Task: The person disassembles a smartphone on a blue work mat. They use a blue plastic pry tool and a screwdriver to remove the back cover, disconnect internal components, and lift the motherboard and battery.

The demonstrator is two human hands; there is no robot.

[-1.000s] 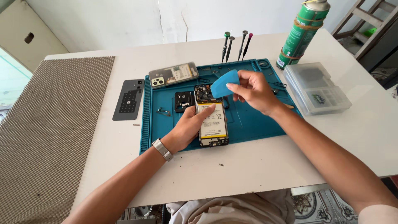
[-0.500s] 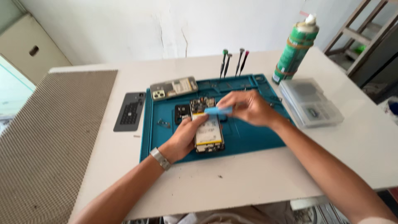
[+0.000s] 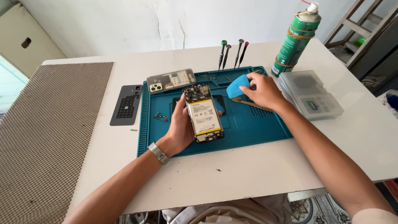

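Head view: left hand (image 3: pixel 180 128) is wrapped around an opened phone (image 3: pixel 204 113), fingers on its long edges, holding it over the blue mat (image 3: pixel 248 124) on the desk (image 3: pixel 257 174). Right hand (image 3: pixel 263 91) is curled on a blue pick (image 3: pixel 237 86), pinching it near a thin stick (image 3: pixel 248 103). With the battery and board bare, that phone looks light, rigid and fragile, so I'd say grip by the frame edges only. Back cover (image 3: pixel 171 81) lies just behind.
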